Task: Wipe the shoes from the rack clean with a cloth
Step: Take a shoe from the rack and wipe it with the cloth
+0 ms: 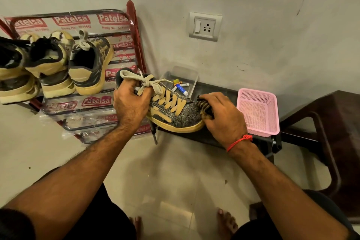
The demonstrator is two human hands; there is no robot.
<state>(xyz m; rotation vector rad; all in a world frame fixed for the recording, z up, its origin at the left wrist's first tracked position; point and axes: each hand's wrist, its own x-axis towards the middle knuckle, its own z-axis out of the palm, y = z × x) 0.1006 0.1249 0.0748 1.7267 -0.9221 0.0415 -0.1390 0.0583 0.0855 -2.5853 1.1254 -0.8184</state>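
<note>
A grey and tan sneaker (pixel 179 115) with tan laces rests on a low dark table (pixel 212 89), toe pointing right. My left hand (pixel 130 103) grips its heel and collar. My right hand (pixel 222 117) holds a dark striped cloth (pixel 203 104) bunched against the shoe's toe. A red metal shoe rack (pixel 134 31) wrapped in printed plastic stands at the left against the wall. Three more sneakers (pixel 52 64) sit on it, heels toward me.
A pink perforated basket (pixel 259 111) sits on the table just right of my right hand. A clear tray (pixel 187 78) with small tubes lies behind the shoe. A dark plastic chair (pixel 331 126) stands at the right. A wall socket (pixel 204 26) is above. My bare feet rest on the tiled floor.
</note>
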